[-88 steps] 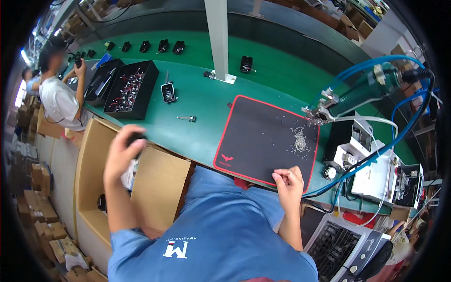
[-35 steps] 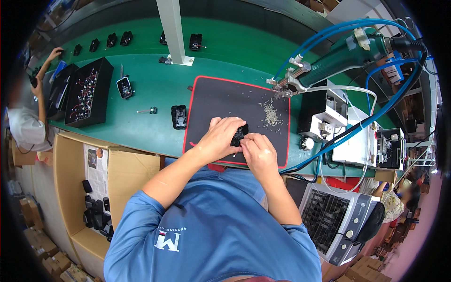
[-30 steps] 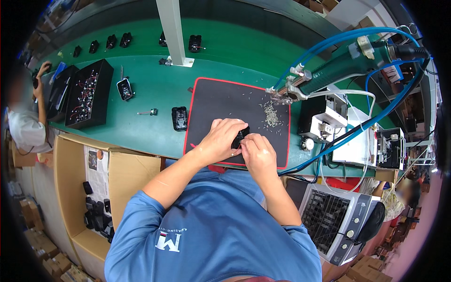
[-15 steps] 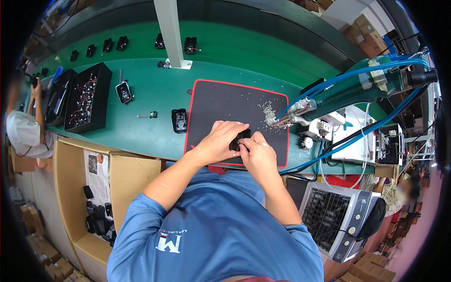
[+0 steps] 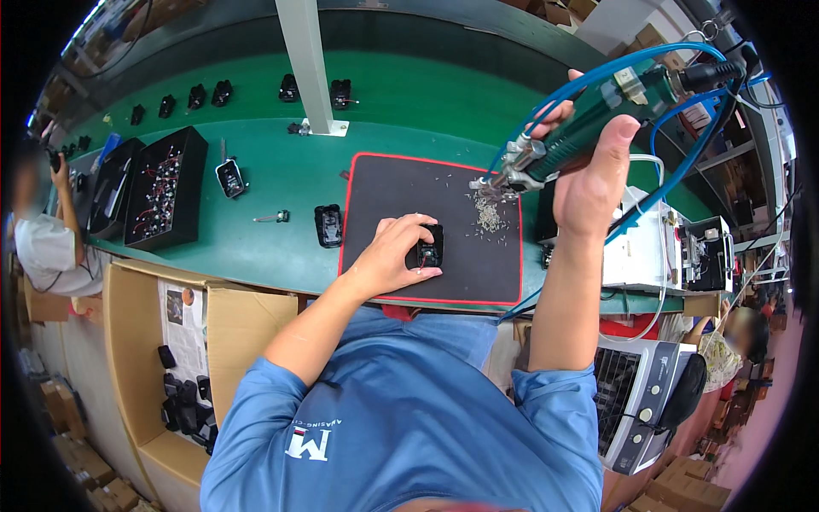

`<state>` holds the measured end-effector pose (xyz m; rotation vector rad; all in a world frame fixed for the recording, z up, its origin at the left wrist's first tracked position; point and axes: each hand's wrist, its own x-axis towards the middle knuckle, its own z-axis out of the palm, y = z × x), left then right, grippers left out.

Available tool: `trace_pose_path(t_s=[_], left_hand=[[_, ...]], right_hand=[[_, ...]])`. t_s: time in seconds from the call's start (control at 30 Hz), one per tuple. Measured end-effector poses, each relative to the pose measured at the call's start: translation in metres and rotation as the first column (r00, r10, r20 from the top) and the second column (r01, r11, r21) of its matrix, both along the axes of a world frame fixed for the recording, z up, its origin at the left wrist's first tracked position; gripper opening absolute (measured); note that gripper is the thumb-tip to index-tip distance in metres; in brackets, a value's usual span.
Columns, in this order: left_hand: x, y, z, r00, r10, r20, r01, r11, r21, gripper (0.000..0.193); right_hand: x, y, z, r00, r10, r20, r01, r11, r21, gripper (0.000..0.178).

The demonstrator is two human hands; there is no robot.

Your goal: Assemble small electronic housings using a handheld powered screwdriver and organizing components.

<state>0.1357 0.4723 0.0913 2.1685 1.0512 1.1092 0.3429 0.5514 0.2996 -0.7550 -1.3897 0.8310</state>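
Note:
My left hand (image 5: pixel 394 258) is closed round the left side of a small black plastic housing (image 5: pixel 432 247). The housing lies on the dark, red-edged mat (image 5: pixel 384 183), with some of its inner parts showing. Higher up on the right, my right hand (image 5: pixel 591 183) wraps round a green power screwdriver (image 5: pixel 567 141), thumb on the near side and fingertips on the far side. The metal nose of the screwdriver points left, above a pile of small screws (image 5: pixel 489 217) on the mat. Another black housing (image 5: pixel 328 226) lies just left of the mat.
Blue hoses (image 5: pixel 636 55) run from the screwdriver. A black bin of wired parts (image 5: pixel 166 188) stands on the green bench at left, and a grey post (image 5: pixel 303 68) rises behind the mat. Several housings line the back. A co-worker (image 5: pixel 47 230) is at far left; an open carton (image 5: pixel 158 341) is below.
My right hand has left the housing, moved up and right, and taken hold of the screwdriver, which has shifted up and left. My left hand stays at the housing.

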Motion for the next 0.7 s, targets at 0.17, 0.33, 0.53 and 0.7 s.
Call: trace_pose_path(t_s=[0.17,0.33,0.53,0.7], left_hand=[[0.002,-0.001,-0.001,0.998,0.031,-0.060,-0.030,0.999,0.023,0.046],[0.002,-0.001,0.002,0.997,0.035,-0.062,-0.036,0.999,-0.006,0.039],[0.003,0.000,-0.001,0.999,0.018,-0.037,-0.019,1.000,-0.018,0.037],[0.002,0.000,-0.001,0.999,0.011,-0.036,-0.012,1.000,-0.020,0.037]], right_hand=[[-0.028,-0.020,-0.007,0.991,-0.027,-0.133,0.034,0.998,0.048,0.107],[-0.039,-0.047,-0.033,0.978,0.017,-0.209,-0.021,1.000,-0.016,0.110],[-0.039,-0.057,-0.065,0.988,0.069,-0.135,-0.082,0.992,-0.094,0.114],[-0.044,-0.061,-0.066,0.989,0.036,-0.142,-0.050,0.994,-0.095,0.113]])
